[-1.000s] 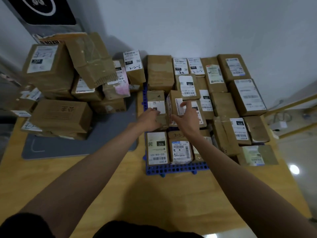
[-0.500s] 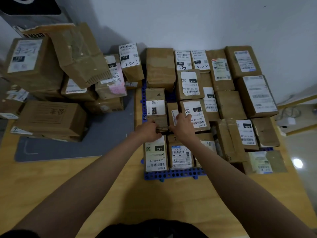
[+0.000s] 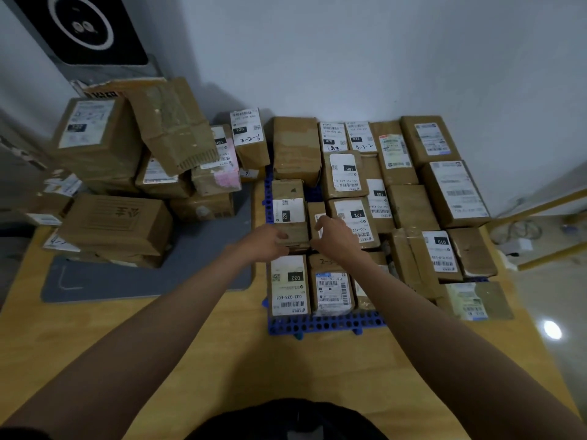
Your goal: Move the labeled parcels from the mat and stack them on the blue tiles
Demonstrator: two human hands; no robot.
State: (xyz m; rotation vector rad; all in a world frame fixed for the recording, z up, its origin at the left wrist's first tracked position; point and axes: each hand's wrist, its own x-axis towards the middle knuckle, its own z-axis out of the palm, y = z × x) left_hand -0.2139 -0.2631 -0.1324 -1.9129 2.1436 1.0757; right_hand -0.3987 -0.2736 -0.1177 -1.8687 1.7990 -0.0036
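- Hands reach over a wooden table (image 3: pixel 197 338) to the blue tiles (image 3: pixel 324 325), which carry tightly packed brown parcels.
- Left hand (image 3: pixel 265 244) curls its fingers round the near end of a parcel labeled 220 (image 3: pixel 289 214), on the tiles' left side.
- Right hand (image 3: pixel 336 236) pinches a narrow parcel (image 3: pixel 316 214) standing just beside it (label partly hidden).
- More parcels (image 3: pixel 117 223) sit piled on the grey mat (image 3: pixel 143 281), left of the tiles.
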